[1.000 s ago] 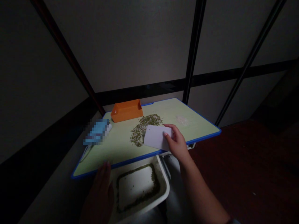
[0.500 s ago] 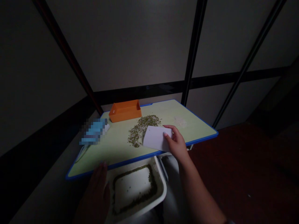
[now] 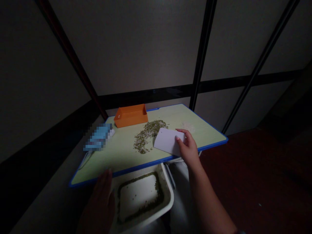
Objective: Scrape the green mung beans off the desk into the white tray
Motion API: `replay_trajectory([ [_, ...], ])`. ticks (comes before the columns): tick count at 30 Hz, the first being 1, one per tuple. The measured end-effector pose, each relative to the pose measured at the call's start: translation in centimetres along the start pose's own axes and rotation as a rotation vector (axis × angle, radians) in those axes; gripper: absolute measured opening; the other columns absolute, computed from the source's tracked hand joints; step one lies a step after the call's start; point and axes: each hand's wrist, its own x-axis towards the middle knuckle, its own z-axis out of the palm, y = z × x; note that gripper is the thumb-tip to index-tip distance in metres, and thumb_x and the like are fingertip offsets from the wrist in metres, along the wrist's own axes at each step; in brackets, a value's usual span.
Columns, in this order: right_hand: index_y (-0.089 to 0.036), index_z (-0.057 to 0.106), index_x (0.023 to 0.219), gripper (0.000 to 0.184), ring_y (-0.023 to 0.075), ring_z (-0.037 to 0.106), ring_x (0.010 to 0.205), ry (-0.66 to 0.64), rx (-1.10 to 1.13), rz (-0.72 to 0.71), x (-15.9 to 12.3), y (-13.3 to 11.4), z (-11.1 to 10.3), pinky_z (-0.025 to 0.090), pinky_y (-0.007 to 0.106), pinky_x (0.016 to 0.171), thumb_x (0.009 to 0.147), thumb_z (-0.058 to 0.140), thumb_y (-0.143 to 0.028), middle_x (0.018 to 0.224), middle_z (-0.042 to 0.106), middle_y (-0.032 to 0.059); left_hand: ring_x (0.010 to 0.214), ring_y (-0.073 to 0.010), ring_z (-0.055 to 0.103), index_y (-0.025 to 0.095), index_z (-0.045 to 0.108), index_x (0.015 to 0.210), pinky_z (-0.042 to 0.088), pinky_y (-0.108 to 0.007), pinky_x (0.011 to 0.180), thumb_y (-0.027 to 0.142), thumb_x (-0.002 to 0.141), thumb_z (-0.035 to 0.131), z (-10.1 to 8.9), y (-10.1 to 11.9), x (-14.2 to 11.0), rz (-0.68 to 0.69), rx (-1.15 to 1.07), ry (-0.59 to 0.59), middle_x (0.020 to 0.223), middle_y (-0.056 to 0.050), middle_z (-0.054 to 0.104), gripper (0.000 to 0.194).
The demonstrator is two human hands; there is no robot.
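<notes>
My right hand [image 3: 188, 148] grips a flat white scraper [image 3: 167, 141], thumb on top, over the pale green tabletop [image 3: 122, 159]. Just beyond the scraper's left edge lies a spread of small green grains mixed with whitish ones [image 3: 152, 128]. A fainter patch of whitish grains [image 3: 187, 126] is farther right. My left hand [image 3: 101, 201], dim in shadow, is at the left side of a white tub [image 3: 168, 196] below the table's front edge, its fingers stretched out. Green grains line the edges of the tub's floor; whether the hand touches the tub I cannot tell.
An orange tray [image 3: 131, 117] stands at the table's back left. Near the left edge is a blurred light-blue item [image 3: 98, 137] with a white cord [image 3: 85, 159]. A blue rim borders the table, and a panelled wall [image 3: 146, 48] rises behind it.
My right hand and the scraper have shifted right and slightly away from me, tilting a little and uncovering more tabletop beside the grains. The left hand looks unmoved.
</notes>
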Motion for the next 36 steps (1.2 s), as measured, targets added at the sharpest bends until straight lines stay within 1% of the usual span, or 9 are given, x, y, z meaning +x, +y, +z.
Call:
replay_trajectory([
  [5,-0.022,0.062,0.107,0.028,0.0211,0.06,0.082,-0.035,0.012,0.008,-0.1,-0.3,0.1,0.046,0.032,0.073,0.081,0.058,-0.03,0.102,0.068,0.0046,0.137,-0.0251,0.044,0.027,0.014,0.15,0.052,-0.045,0.101,0.03,0.089,0.038,0.0,-0.1,0.1,0.013,0.014,0.01,0.149,-0.013,0.047,0.066],
  [9,-0.023,0.062,0.107,0.028,0.0222,0.06,0.089,-0.038,0.012,-0.004,0.0,-0.1,0.1,0.046,0.034,0.078,0.081,0.058,-0.03,0.104,0.068,0.0046,0.136,-0.0231,0.045,0.03,0.012,0.15,0.052,-0.042,0.102,0.028,0.089,0.039,0.0,-0.2,0.0,-0.002,0.007,0.0,0.148,-0.01,0.048,0.067],
  [12,-0.023,0.061,0.108,0.028,0.023,0.06,0.093,-0.044,0.02,-0.014,0.0,0.0,0.1,0.045,0.035,0.081,0.081,0.057,-0.03,0.108,0.067,0.0051,0.138,-0.0222,0.043,0.03,0.012,0.15,0.049,-0.042,0.105,0.028,0.089,0.038,-0.2,-0.1,0.0,-0.018,-0.003,-0.012,0.151,-0.008,0.045,0.067],
  [17,-0.023,0.061,0.109,0.029,0.0231,0.061,0.088,-0.044,-0.016,-0.003,-0.1,0.0,0.2,0.046,0.034,0.076,0.082,0.056,-0.032,0.106,0.068,0.0058,0.137,-0.0227,0.045,0.029,0.014,0.15,0.049,-0.042,0.105,0.03,0.089,0.038,-0.4,0.0,0.0,-0.02,0.002,-0.009,0.15,-0.008,0.046,0.066],
  [22,-0.022,0.061,0.109,0.029,0.0249,0.061,0.096,-0.016,-0.025,-0.011,-0.2,-0.3,0.1,0.046,0.037,0.084,0.082,0.057,-0.032,0.11,0.067,0.0071,0.138,-0.0224,0.044,0.027,0.016,0.15,0.047,-0.041,0.106,0.029,0.089,0.037,0.1,-0.1,-0.2,-0.019,0.002,-0.002,0.152,-0.008,0.044,0.065],
  [25,-0.022,0.06,0.11,0.029,0.0243,0.061,0.094,-0.033,-0.01,-0.002,-0.3,-0.7,0.0,0.046,0.037,0.083,0.083,0.057,-0.032,0.109,0.067,0.0071,0.138,-0.022,0.044,0.027,0.015,0.15,0.047,-0.041,0.107,0.029,0.089,0.038,0.3,-0.2,-0.3,-0.02,-0.002,0.011,0.152,-0.008,0.044,0.065],
  [29,-0.022,0.061,0.109,0.028,0.0232,0.06,0.09,-0.074,-0.02,-0.014,-0.5,-1.0,-0.1,0.047,0.035,0.08,0.083,0.057,-0.032,0.107,0.067,0.006,0.139,-0.0215,0.042,0.028,0.015,0.15,0.046,-0.04,0.108,0.028,0.089,0.039,0.1,0.0,-0.2,-0.03,-0.014,0.001,0.153,-0.007,0.042,0.066],
  [32,-0.022,0.062,0.109,0.027,0.0233,0.061,0.093,-0.092,-0.021,-0.031,-0.7,-0.9,0.3,0.047,0.035,0.082,0.083,0.057,-0.031,0.107,0.067,0.006,0.138,-0.0211,0.043,0.029,0.014,0.15,0.047,-0.039,0.107,0.027,0.088,0.04,-0.2,0.0,0.0,-0.025,-0.009,0.002,0.153,-0.007,0.042,0.067],
  [36,-0.023,0.061,0.11,0.027,0.0235,0.061,0.095,-0.066,-0.008,-0.03,-1.2,-0.7,1.3,0.047,0.035,0.083,0.084,0.056,-0.03,0.109,0.067,0.0061,0.137,-0.0221,0.045,0.029,0.013,0.15,0.05,-0.04,0.104,0.027,0.088,0.04,-0.2,-0.2,0.0,0.001,0.009,0.01,0.152,-0.007,0.044,0.068],
])
